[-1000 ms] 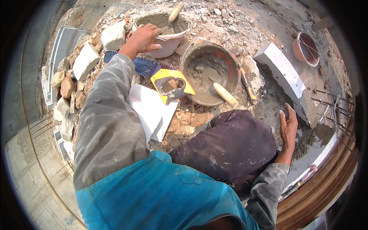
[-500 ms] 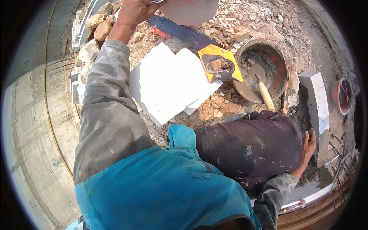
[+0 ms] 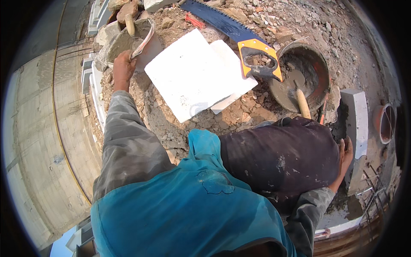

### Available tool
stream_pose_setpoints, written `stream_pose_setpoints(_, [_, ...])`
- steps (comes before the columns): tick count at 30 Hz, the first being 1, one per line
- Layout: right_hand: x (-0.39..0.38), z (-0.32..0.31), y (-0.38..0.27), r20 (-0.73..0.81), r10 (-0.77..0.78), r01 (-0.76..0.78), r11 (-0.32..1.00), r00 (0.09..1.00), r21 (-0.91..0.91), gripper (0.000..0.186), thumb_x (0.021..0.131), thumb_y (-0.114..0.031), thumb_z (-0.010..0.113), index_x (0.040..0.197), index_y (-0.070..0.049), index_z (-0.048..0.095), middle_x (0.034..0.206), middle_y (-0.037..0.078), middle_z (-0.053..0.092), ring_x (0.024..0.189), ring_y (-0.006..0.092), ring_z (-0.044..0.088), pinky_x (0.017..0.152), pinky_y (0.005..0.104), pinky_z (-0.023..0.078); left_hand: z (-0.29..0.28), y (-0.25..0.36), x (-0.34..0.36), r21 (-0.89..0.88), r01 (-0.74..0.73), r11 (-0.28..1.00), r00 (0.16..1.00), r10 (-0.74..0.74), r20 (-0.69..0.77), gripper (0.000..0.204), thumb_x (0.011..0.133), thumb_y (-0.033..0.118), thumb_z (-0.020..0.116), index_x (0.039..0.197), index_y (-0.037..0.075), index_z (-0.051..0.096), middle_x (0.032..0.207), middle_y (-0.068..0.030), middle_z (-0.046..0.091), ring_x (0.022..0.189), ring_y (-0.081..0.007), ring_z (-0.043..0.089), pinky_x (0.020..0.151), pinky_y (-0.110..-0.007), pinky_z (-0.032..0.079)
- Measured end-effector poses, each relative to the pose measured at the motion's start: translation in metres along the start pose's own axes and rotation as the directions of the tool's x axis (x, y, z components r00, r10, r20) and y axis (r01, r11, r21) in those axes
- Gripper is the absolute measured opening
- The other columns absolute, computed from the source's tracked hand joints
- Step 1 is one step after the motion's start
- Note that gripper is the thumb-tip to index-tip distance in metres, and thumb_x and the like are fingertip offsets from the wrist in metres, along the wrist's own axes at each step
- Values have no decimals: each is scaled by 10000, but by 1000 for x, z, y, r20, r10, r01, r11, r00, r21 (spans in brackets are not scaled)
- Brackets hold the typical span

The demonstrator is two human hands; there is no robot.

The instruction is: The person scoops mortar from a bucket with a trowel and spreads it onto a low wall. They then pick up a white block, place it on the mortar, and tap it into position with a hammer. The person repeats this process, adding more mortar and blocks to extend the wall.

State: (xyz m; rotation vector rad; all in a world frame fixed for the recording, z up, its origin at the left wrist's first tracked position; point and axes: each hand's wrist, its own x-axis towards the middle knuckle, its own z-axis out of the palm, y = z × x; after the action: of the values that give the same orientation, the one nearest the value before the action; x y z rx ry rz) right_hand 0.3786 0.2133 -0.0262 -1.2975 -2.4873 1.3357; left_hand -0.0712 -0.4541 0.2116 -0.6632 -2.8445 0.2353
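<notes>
My left hand (image 3: 124,67) is closed on the wire handle of a mortar-smeared bucket (image 3: 147,50) at the upper left. The bucket looks tilted, and a wooden tool handle (image 3: 129,25) sticks up at its far side; the tool's head is not clear. My right hand (image 3: 346,156) lies against my bent knee with its fingers stretched out, beside an upright pale block (image 3: 356,122). Between my hands are white slabs (image 3: 188,70), one overlapping another. A handsaw (image 3: 261,58) with a yellow and black grip rests beyond them.
A bucket of wet mortar (image 3: 280,92) stands right of the slabs, with a wooden-handled tool (image 3: 303,103) in it. Farther right is a small reddish bucket (image 3: 384,124). Broken stones and rubble (image 3: 308,21) cover the ground. Bare steel bars (image 3: 376,188) stick out at the lower right.
My left hand has carried the bucket from the top middle to the left and nearer me. The saw and slabs now show fully. My right hand has stayed at my knee.
</notes>
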Motion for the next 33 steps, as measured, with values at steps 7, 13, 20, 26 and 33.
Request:
stream_pose_setpoints(7, [-13, -11, -13, -67, 11, -17, 997, 998, -82, 488, 959, -309, 607, 1317, 18, 546, 1262, 218, 600, 1123, 259, 605, 936, 358, 478, 13, 11, 31, 90, -108, 990, 989, 97, 114, 398, 771, 249, 726, 1142, 121, 660, 1036, -118, 672, 1002, -325, 611, 889, -430, 481])
stream_pose_setpoints(13, [-7, -11, -12, -64, 3, -1, 999, 998, 33, 518, 946, -335, 624, 1310, 25, 548, 1261, 194, 608, 1056, 237, 630, 893, 329, 492, 20, 4, 31, 170, -153, 973, 986, 138, 96, 608, 757, 414, 727, 1304, 194, 579, 1228, -124, 602, 1176, -336, 527, 1004, -501, 377])
stream_pose_setpoints(20, [-11, -11, -12, -59, 28, -24, 997, 998, 67, 528, 946, -355, 619, 1319, 12, 546, 1171, 142, 640, 884, 169, 624, 814, 295, 492, 2, 19, 22, 273, -72, 959, 976, 124, -180, 737, 810, 501, 673, 1419, 149, 453, 1419, -179, 440, 1337, -364, 378, 1076, -610, 227])
stream_pose_setpoints(26, [-9, -19, -12, -97, 67, -69, 997, 993, -18, 566, 929, -404, 627, 1338, -22, 543, 1080, 136, 667, 863, 159, 613, 775, 274, 481, 8, 92, -50, -736, 485, 472, 734, -677, 50, 897, 868, 522, 637, 1490, 3, 251, 1485, -239, 315, 1383, -372, 305, 1125, -519, 254])
stream_pose_setpoints(33, [4, -13, -8, -92, 5, -5, 1000, 996, 5, 571, 922, -405, 634, 1338, -24, 545, 1125, 152, 666, 922, 185, 638, 799, 309, 489, -12, 179, -87, -719, 636, -281, 627, -355, 693, 754, 833, 377, 712, 1394, -5, 385, 1327, -176, 508, 1208, -290, 536, 992, -449, 473])
